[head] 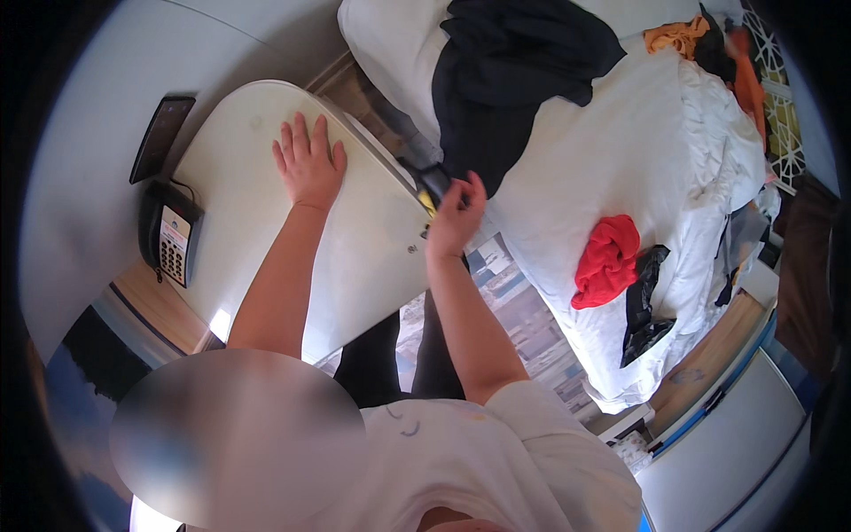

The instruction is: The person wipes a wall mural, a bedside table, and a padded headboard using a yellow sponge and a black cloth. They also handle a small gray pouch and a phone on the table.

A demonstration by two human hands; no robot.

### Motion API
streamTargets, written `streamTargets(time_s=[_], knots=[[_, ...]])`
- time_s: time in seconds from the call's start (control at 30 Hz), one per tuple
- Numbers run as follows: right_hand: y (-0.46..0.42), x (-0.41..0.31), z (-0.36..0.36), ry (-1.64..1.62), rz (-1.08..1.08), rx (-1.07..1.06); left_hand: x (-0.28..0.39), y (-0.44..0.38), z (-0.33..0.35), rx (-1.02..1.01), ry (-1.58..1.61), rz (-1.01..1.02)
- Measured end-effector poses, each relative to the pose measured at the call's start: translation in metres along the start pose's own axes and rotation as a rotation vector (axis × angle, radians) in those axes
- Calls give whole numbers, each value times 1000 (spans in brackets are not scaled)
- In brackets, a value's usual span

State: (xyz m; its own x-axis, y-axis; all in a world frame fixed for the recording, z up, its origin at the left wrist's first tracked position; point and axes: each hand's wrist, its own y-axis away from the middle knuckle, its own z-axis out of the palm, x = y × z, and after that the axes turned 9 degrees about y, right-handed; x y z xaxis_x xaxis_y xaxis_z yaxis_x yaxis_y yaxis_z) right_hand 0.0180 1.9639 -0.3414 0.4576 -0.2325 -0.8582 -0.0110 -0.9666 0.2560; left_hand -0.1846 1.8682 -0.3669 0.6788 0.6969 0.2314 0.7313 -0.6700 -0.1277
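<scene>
My left hand (309, 163) lies palm down on a pale table (359, 266) with rounded corners, its fingers spread and nothing in it. Just past the table's right edge is my right hand (462, 206), its fingers curled. Right beside those fingers is a dark, strap-like object (435, 181), slightly blurred, with a yellow part (427, 203) under it; whether the fingers grip it cannot be made out. A large black cloth or garment (498, 86) drapes over the edge of the white bed, its lower end close to my right hand.
A black desk telephone (174, 243) stands at the table's left edge, below a dark panel (161, 139) by the wall. On the bed's white bedding (565, 173) lie a red cloth (608, 259), a black plastic bag (645, 306) and orange clothing (678, 36). Patterned flooring (505, 279) separates table and bed.
</scene>
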Motion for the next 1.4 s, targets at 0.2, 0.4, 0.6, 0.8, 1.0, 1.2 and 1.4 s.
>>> streamTargets(time_s=[0.2, 0.4, 0.6, 0.8, 1.0, 1.2, 1.4], knots=[[-51, 48, -54, 167, 123, -69, 138, 77, -41, -115, 778, 64], [-91, 38, -63, 481, -132, -301, 225, 131, -50, -97, 1067, -284], [-82, 27, -111, 289, 34, -331, 227, 110, -18, -55, 978, -472], [-101, -1, -125, 381, -5, -592, 239, 19, 42, -348, 698, -617], [-96, 30, -152, 428, -17, -559, 246, 31, 32, -488, 645, -576], [-82, 27, -172, -57, 181, -551, 327, 77, -89, -631, 989, -323], [-94, 17, -229, -185, 86, -447, 357, 53, -190, -645, 1158, -125]])
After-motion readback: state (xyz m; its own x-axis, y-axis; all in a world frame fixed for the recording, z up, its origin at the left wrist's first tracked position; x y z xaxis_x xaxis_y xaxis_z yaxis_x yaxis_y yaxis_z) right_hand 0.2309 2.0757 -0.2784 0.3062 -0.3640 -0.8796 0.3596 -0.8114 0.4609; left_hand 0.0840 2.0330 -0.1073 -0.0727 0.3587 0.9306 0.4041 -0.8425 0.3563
